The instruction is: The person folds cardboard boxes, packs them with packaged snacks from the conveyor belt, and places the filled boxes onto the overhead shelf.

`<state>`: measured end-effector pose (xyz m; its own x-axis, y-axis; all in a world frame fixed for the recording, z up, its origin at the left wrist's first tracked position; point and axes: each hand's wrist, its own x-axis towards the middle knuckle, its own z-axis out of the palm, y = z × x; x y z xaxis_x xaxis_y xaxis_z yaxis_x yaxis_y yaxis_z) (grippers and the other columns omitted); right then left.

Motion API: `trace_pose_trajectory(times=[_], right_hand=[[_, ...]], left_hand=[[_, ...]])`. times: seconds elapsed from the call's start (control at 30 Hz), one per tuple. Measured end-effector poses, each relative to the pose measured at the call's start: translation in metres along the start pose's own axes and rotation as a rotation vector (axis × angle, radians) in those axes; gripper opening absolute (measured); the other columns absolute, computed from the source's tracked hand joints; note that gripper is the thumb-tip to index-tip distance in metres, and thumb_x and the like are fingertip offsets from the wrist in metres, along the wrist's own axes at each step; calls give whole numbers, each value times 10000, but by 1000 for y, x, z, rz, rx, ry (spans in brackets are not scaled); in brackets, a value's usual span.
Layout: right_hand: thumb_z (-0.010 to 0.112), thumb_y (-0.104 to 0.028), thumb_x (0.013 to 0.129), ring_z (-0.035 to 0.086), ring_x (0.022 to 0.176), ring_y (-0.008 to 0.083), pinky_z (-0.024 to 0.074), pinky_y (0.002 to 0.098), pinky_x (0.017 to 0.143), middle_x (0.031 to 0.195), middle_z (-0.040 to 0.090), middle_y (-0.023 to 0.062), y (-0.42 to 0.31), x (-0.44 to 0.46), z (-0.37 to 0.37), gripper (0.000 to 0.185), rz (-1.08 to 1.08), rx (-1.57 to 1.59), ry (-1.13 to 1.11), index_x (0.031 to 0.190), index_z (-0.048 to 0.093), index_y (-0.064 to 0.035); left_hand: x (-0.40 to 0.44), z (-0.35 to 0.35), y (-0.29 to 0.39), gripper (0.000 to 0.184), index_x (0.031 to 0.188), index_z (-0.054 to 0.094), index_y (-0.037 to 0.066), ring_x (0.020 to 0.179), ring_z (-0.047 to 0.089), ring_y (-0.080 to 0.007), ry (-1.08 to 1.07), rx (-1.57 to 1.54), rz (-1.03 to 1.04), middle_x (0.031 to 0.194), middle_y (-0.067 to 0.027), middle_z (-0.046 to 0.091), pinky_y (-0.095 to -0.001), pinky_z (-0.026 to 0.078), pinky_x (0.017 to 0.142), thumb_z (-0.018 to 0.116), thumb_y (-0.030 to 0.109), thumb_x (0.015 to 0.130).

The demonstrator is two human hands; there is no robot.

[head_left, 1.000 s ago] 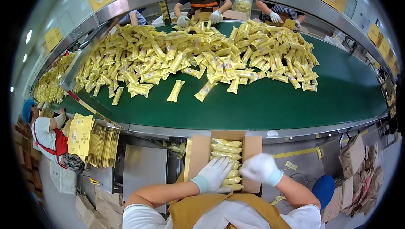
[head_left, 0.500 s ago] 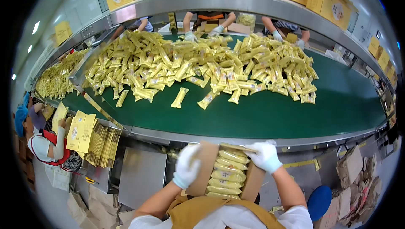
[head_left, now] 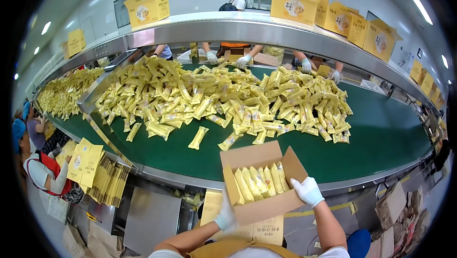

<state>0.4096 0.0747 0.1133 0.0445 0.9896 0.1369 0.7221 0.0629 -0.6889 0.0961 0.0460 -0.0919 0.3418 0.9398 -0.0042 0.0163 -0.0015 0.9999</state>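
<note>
An open cardboard box [head_left: 269, 206] is held up at the front edge of the green belt, tilted, its flaps spread. Inside it a row of yellow packets [head_left: 261, 182] stands side by side. My right hand [head_left: 307, 191], in a white glove, grips the box's right side. My left hand [head_left: 226, 214], gloved too, is against the box's left side, its fingers partly hidden by the box. Beneath the box lies flat yellow printed card [head_left: 269, 231]. A large heap of yellow packets [head_left: 190, 94] covers the far part of the green belt [head_left: 381, 129].
Folded yellow cartons [head_left: 107, 179] stand at the left beside a metal table [head_left: 152, 217]. Co-workers are at the left and across the belt. Yellow boxes [head_left: 295, 7] line the overhead shelf [head_left: 204, 29]. Brown paper sacks [head_left: 397, 205] and a blue stool [head_left: 358, 243] are at lower right.
The box has been raised and turned, so its packets now run across in a row. My hands have moved to its two sides. The view has tilted up, showing more of the shelf.
</note>
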Motion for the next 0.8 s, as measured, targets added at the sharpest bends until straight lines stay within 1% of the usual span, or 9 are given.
trace_pose_trajectory(times=[0.13, 0.23, 0.3, 0.43, 0.53, 0.63, 0.73, 0.77, 0.8], right_hand=[[696, -234, 919, 569, 459, 208, 442, 367, 493, 522, 575, 168, -71, 34, -57, 404, -23, 186, 95, 673, 625, 78], [449, -234, 1046, 588, 1146, 159, 478, 340, 953, 1263, 644, 120, -76, 104, -91, 409, -280, 690, 207, 1280, 607, 62], [402, -267, 1054, 517, 1260, 202, 376, 348, 1097, 1370, 573, 117, -145, 156, -117, 478, -558, 919, 122, 1353, 538, 80], [629, -157, 923, 619, 1066, 315, 500, 429, 903, 1173, 637, 151, -197, 293, -160, 390, -1006, 230, 638, 1294, 575, -48], [623, -252, 952, 595, 1121, 353, 461, 397, 988, 1304, 582, 223, -246, 349, -167, 465, -923, 580, 450, 1353, 564, -25], [594, -316, 981, 568, 1215, 327, 421, 379, 1061, 1377, 563, 234, -245, 397, -155, 588, -822, 464, 431, 1460, 454, -5], [591, -354, 984, 538, 1281, 305, 395, 380, 1095, 1389, 564, 221, -230, 411, -128, 744, -744, -319, 825, 1561, 276, -7], [561, -371, 998, 503, 1337, 331, 376, 390, 1123, 1409, 550, 241, -227, 402, -130, 726, -698, -462, 737, 1560, 277, -8], [601, -305, 957, 523, 1262, 333, 398, 403, 1068, 1349, 575, 212, -217, 397, -121, 639, -795, -466, 816, 1472, 361, -12]], left_hand=[[61, -39, 154, 1320, 1548, -156, -28, 1388, 440, -347, 100, 167, 261, 1525, -300, 342, -432, 400, 1129, 864, 283, 770], [137, -82, 273, 1018, 1480, 58, -12, 1280, 500, -309, 173, 296, 513, 1427, -251, 431, -410, 444, 1043, 790, 275, 834], [193, -105, 359, 823, 1435, 201, -1, 1208, 540, -283, 273, 356, 713, 1362, -218, 490, -396, 473, 986, 741, 269, 877], [289, -145, 490, 476, 1344, 486, 19, 1064, 619, -232, 406, 359, 953, 1232, -152, 609, -367, 532, 871, 643, 257, 962], [337, -170, 542, 462, 1312, 559, 17, 965, 647, -204, 255, 101, 780, 1150, -139, 644, -348, 546, 831, 680, 264, 941], [353, -159, 548, 418, 1340, 523, 4, 673, 684, -179, 450, 410, 525, 951, -134, 694, -319, 540, 600, 601, 217, 989], [390, -185, 515, 397, 1349, 533, 55, 698, 715, -201, 467, 587, 599, 982, -142, 700, -331, 550, 579, 570, 260, 1012], [407, -195, 499, 497, 1366, 527, 96, 744, 738, -240, 514, 626, 735, 1114, -169, 711, -342, 555, 587, 551, 452, 1021], [409, -191, 483, 475, 1349, 536, 66, 826, 712, -230, 574, 707, 857, 1141, -164, 688, -340, 549, 674, 587, 381, 997]])
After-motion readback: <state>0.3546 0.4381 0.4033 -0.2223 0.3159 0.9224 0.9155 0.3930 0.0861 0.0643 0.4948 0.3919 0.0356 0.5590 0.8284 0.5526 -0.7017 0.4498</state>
